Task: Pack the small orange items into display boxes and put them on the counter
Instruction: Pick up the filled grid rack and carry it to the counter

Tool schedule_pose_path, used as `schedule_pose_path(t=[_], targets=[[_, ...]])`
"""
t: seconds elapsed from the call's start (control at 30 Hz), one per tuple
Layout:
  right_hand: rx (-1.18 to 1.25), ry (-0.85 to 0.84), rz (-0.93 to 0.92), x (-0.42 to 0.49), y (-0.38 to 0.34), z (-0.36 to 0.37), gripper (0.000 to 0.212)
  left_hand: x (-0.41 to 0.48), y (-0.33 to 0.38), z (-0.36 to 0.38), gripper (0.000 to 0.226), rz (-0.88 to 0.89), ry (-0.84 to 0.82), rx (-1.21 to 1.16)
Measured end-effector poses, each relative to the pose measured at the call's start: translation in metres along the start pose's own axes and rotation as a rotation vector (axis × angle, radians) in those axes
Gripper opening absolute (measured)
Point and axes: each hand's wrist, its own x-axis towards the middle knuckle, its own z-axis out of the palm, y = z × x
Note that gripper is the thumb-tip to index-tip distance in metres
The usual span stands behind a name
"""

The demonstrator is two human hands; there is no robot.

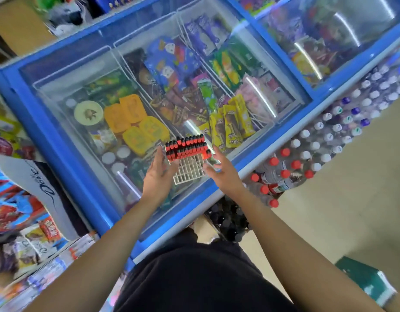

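Dark clothing (194,278) filled the bottom of the view, and two bare forearms (118,233) reached forward from it toward a white gridded display box (190,171) that sat on the glass surface (86,140) of a blue-framed freezer (59,158). The left hand (159,174) and the right hand (225,174) flanked the box, one at each side. Each grip was released, fingers straight and spread and holding nothing, though whether the fingertips touched the box's sides could not be told. The small orange items (186,147), black-capped, stood upright and tightly packed in the far rows of the grid, while the near rows showed bare white cells. On that showing the packing looked roughly half done: the near rows were left to fill, and no loose items lay in view to fill them with. Only this one box was visible. It already rested on the freezer top near the front edge, but whether that was the counter meant could not be judged. Under the glass, ice-cream packets (230,129) lay in white wire baskets. Bottles (329,136) with white, red and blue caps were stacked against the freezer on the right, snack packs (25,246) crowded the shelves on the left, and a green box (365,282) stood on the pale floor (341,210) at lower right.
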Motion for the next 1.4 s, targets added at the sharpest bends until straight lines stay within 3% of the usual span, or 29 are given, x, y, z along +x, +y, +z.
schedule_pose_path(t=[0.27,0.57,0.77,0.9,0.97,1.1,1.23,1.4], targets=[[0.227,0.013,0.031,0.030,-0.014,0.007,0.054,0.032,0.007,-0.001,0.055,-0.051,-0.036,-0.070],[0.383,0.041,0.104,0.031,-0.024,0.017,0.050,0.044,0.001,0.000,0.057,-0.001,-0.062,-0.148],[0.372,0.040,0.124,0.021,-0.016,0.018,0.055,0.033,0.010,-0.008,0.046,-0.002,-0.015,-0.223],[0.379,0.033,0.056,0.003,-0.009,0.012,0.045,0.020,0.010,-0.009,0.054,-0.013,-0.038,-0.264],[0.348,0.031,0.013,-0.007,-0.004,0.006,0.045,0.011,0.010,-0.007,0.068,-0.006,-0.069,-0.288],[0.255,0.054,-0.049,-0.027,0.008,-0.004,0.050,-0.012,0.014,-0.003,0.048,0.037,-0.154,-0.306],[0.235,0.069,-0.067,-0.052,0.013,-0.014,0.049,-0.036,0.022,0.000,0.059,0.048,-0.289,-0.278],[0.177,0.052,-0.087,-0.076,0.018,-0.024,0.048,-0.062,0.026,0.009,0.058,0.079,-0.319,-0.307]])
